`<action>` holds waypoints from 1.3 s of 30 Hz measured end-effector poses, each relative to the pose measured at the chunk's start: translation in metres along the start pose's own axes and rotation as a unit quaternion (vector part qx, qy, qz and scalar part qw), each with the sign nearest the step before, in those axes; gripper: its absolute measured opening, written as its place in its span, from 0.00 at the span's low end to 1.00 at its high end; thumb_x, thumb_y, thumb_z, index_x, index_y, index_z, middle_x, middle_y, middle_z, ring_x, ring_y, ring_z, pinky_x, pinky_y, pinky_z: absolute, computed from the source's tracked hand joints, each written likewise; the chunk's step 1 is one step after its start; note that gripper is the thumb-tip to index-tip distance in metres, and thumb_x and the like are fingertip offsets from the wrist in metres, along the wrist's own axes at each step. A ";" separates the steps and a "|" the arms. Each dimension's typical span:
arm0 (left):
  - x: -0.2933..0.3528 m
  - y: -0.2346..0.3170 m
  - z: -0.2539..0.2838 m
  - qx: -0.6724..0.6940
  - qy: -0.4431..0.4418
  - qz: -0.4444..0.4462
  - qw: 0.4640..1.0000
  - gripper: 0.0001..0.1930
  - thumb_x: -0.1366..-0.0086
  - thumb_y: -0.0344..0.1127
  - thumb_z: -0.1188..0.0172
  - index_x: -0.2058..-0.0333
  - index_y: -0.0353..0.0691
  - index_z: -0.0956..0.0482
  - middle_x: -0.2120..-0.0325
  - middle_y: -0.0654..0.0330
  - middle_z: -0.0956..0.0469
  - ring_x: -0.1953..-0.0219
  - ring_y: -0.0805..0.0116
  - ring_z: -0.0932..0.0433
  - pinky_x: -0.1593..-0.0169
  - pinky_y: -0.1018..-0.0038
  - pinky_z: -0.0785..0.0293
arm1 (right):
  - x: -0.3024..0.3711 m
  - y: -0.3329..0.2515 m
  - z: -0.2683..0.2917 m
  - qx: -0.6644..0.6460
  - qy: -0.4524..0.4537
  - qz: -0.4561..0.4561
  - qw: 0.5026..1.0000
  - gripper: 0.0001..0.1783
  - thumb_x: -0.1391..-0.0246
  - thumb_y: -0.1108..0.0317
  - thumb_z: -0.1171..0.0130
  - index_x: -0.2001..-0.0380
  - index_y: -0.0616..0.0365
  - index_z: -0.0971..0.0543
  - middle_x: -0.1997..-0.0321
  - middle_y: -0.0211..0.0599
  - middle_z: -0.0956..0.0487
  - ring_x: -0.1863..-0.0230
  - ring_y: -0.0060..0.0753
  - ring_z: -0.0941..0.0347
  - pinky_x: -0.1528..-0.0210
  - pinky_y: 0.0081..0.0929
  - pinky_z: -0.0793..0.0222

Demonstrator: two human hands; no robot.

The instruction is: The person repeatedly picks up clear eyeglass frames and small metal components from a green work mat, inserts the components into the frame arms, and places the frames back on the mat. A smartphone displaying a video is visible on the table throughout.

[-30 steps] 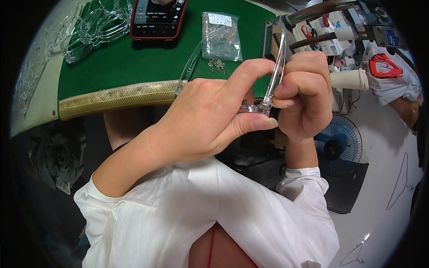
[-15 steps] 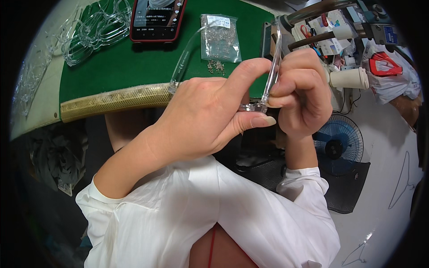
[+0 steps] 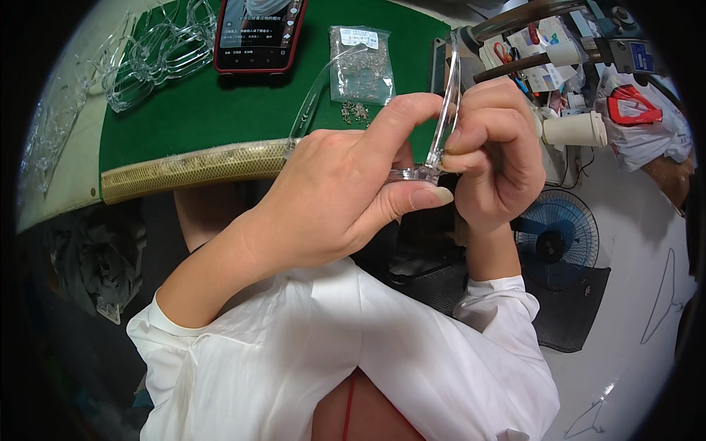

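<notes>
A clear plastic glasses frame (image 3: 444,125) is held between my two hands, just in front of the table edge. My left hand (image 3: 331,187) wraps round its front, thumb below and index finger reaching up to the right temple arm. My right hand (image 3: 500,151) is closed, its thumb and fingertips pinching near the hinge at that arm's base. Whether a small part sits in that pinch is hidden. The other temple arm (image 3: 312,99) rises behind my left hand. Beyond lie a small pile of tiny metal screws or hinge pieces (image 3: 355,113) and a clear bag (image 3: 362,67) filled with similar bits.
Several clear frames (image 3: 158,59) are heaped at the far left of the green tabletop (image 3: 213,106). A phone (image 3: 257,37) stands at the back. A gold mesh strip (image 3: 195,162) lines the front edge. On the right are a white cup (image 3: 573,130), metal rods and a fan (image 3: 557,228).
The glasses frame has tilted and shifted very slightly between my hands. My grip stays nearly the same, the right hand moving a touch left.
</notes>
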State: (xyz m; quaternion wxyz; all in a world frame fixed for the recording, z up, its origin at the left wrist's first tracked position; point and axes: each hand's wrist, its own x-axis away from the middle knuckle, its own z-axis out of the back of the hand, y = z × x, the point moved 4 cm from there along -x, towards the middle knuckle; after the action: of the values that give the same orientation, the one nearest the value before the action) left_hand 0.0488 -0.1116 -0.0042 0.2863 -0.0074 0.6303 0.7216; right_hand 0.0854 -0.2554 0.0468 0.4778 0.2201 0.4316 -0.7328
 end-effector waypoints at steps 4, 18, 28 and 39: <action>0.000 0.000 0.000 0.034 -0.015 0.020 0.999 0.30 0.36 0.41 0.46 0.41 0.34 0.46 0.73 0.56 0.21 0.70 0.67 0.21 0.63 0.75 0.27 | -0.003 -0.001 0.001 0.007 -0.009 0.021 1.000 0.10 0.60 0.67 0.34 0.76 0.60 0.24 0.74 0.34 0.28 0.73 0.29 0.32 0.73 0.21 0.38; -0.003 0.000 0.000 0.095 -0.018 0.036 0.995 0.28 0.36 0.39 0.47 0.41 0.34 0.44 0.72 0.58 0.23 0.70 0.72 0.22 0.63 0.77 0.26 | -0.005 0.002 0.002 -0.043 -0.011 -0.028 0.999 0.10 0.64 0.70 0.33 0.77 0.60 0.23 0.74 0.33 0.28 0.70 0.28 0.35 0.69 0.20 0.41; -0.003 -0.001 0.003 0.029 -0.020 0.007 0.999 0.29 0.39 0.35 0.45 0.42 0.34 0.44 0.73 0.56 0.22 0.71 0.68 0.21 0.63 0.76 0.27 | -0.005 0.007 0.004 -0.071 -0.038 -0.072 0.994 0.13 0.69 0.71 0.29 0.77 0.59 0.23 0.73 0.29 0.30 0.69 0.24 0.36 0.69 0.18 0.42; -0.006 -0.001 -0.003 0.146 -0.030 0.038 0.988 0.30 0.35 0.42 0.48 0.40 0.34 0.47 0.67 0.58 0.26 0.69 0.74 0.25 0.63 0.77 0.28 | -0.009 0.012 0.011 -0.030 0.014 -0.129 0.991 0.16 0.72 0.68 0.26 0.80 0.58 0.25 0.75 0.26 0.30 0.71 0.21 0.37 0.70 0.17 0.44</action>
State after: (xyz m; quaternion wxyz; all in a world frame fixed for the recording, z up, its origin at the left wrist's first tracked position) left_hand 0.0536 -0.1169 -0.0039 0.2754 0.0800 0.7201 0.6319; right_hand 0.1005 -0.2626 0.0543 0.3794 0.1584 0.4846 -0.7721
